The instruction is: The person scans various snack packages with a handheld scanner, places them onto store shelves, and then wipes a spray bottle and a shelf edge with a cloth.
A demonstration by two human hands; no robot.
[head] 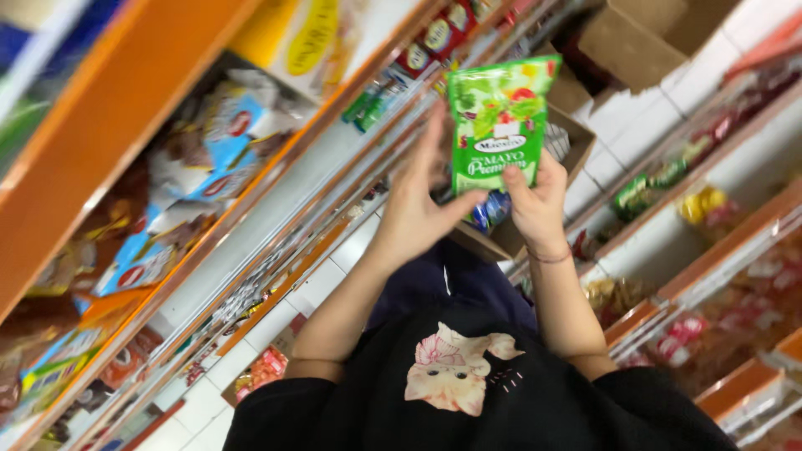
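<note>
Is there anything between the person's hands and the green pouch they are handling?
Nothing visible. Both hands are already on the green pouch: the left hand grips its lower left edge with the thumb across the front, and the right hand pinches the lower right corner. The open cardboard box sits behind it.

- The left hand (415, 209) covers the lower left side of the green pouch (499, 117).
- The right hand (536, 205) hides the pouch's bottom right corner.
- The cardboard box (558, 150) sits mostly behind the pouch and both hands.
- The blue and white packs (196, 179) on the left shelf are too blurry to tell apart.
- The right shelves (735, 250) are blurry and cut off by the edge.
</note>
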